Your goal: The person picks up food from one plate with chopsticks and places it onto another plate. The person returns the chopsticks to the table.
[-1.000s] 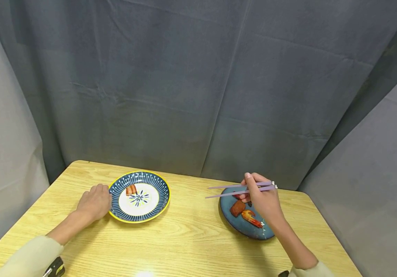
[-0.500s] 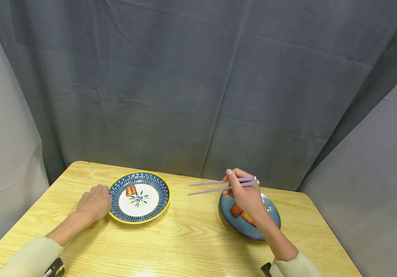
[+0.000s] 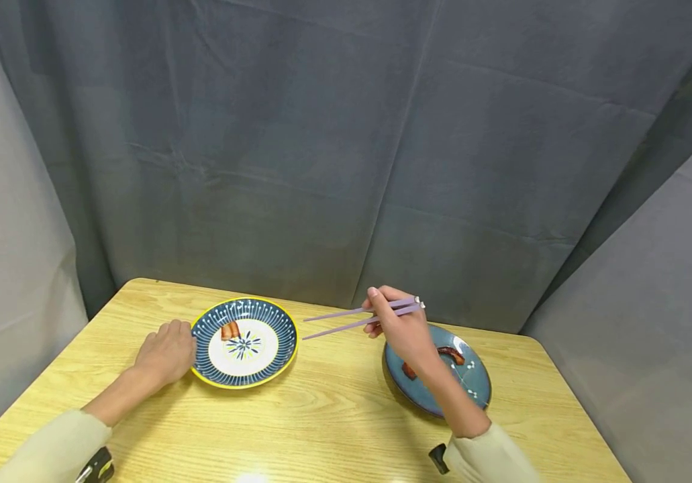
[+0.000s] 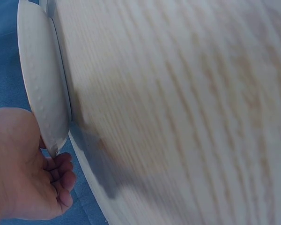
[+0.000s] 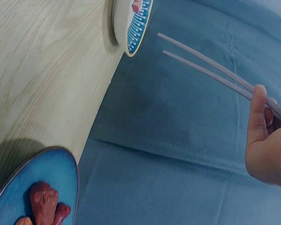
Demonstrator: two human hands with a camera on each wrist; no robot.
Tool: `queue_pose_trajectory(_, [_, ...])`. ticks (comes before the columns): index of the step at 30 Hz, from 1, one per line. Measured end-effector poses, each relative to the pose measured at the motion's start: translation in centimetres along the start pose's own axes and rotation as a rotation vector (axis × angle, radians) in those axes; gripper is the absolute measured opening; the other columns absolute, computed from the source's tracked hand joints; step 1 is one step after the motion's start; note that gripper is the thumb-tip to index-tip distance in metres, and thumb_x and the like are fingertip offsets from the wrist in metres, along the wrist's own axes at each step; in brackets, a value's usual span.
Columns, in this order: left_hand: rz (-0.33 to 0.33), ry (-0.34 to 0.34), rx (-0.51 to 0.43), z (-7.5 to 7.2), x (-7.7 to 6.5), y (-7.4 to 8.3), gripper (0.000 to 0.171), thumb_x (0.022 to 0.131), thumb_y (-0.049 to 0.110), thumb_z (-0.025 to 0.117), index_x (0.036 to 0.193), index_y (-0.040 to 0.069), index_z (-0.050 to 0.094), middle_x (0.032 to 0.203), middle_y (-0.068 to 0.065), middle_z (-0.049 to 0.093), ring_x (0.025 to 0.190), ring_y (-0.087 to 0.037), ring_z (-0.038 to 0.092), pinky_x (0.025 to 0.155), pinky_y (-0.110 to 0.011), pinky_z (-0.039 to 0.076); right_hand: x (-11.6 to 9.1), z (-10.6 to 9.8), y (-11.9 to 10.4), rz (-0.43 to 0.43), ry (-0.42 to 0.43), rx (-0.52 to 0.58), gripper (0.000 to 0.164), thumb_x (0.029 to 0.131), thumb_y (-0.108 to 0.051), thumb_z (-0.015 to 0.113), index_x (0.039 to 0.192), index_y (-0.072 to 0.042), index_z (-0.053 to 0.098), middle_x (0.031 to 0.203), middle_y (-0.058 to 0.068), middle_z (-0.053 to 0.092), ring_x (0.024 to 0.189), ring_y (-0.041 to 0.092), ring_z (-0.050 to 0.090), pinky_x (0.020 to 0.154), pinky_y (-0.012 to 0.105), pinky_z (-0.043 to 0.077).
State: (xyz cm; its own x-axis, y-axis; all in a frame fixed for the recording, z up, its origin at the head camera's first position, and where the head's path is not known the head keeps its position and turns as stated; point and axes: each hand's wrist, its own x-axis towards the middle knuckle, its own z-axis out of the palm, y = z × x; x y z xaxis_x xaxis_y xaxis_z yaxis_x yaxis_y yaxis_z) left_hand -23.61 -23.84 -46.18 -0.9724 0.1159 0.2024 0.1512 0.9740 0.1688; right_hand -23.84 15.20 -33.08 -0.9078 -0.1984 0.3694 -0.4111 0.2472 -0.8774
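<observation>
My left hand (image 3: pixel 167 352) grips the left rim of a blue-and-white patterned plate (image 3: pixel 266 352) with a yellow edge. In the left wrist view its fingers (image 4: pixel 63 178) curl at the plate's edge. A small reddish-brown striped food piece (image 3: pixel 230 331) lies on that plate. My right hand (image 3: pixel 403 329) holds a pair of pale purple chopsticks (image 3: pixel 335 329), tips spread apart with nothing between them, just right of the patterned plate. Behind and below this hand sits a dark blue plate (image 3: pixel 439 333), partly hidden by the forearm. On it show a curved brown piece (image 3: pixel 453 354) and a reddish-brown chunk (image 5: pixel 43 204).
Both plates stand on a light wood-grain table (image 3: pixel 321 416) with rounded corners. A grey curtain (image 3: pixel 273 168) hangs behind its far edge. Paler cloth panels (image 3: pixel 654 282) close in both sides.
My right hand has moved left with the chopsticks, from over the dark blue plate towards the patterned plate. The left hand has stayed on its rim.
</observation>
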Motion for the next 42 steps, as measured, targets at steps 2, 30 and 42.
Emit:
queue_pose_trajectory(2, [0.003,0.002,-0.002,0.0,0.0,0.0,0.022,0.097,0.009,0.047,0.1,-0.013,0.051,0.087,-0.017,0.047,0.085,-0.036,0.05,0.07,-0.052,0.043,0.2,0.5,0.0,-0.011,-0.016,0.007,0.035,0.104,-0.027,0.056,0.089,0.003,0.068,0.081,0.013,0.064,0.059,0.022,0.066,0.056,0.035,0.056])
queue_pose_trajectory(30, [0.001,-0.006,-0.01,0.0,0.2,0.0,0.022,0.098,0.01,0.047,0.099,-0.012,0.05,0.087,-0.016,0.047,0.087,-0.037,0.05,0.07,-0.052,0.042,2.8,6.2,0.0,-0.038,-0.112,-0.018,0.026,0.102,-0.018,0.06,0.087,0.002,0.069,0.071,0.015,0.065,0.057,0.029,0.066,0.053,0.034,0.056])
queue_pose_trajectory(42, [0.005,-0.004,-0.006,0.0,0.1,0.0,0.022,0.098,0.009,0.047,0.099,-0.013,0.05,0.088,-0.017,0.047,0.088,-0.038,0.051,0.071,-0.053,0.043,2.8,7.4,-3.4,-0.066,-0.183,-0.057,0.025,0.101,-0.01,0.057,0.09,0.01,0.067,0.074,0.02,0.066,0.064,0.042,0.066,0.059,0.05,0.056])
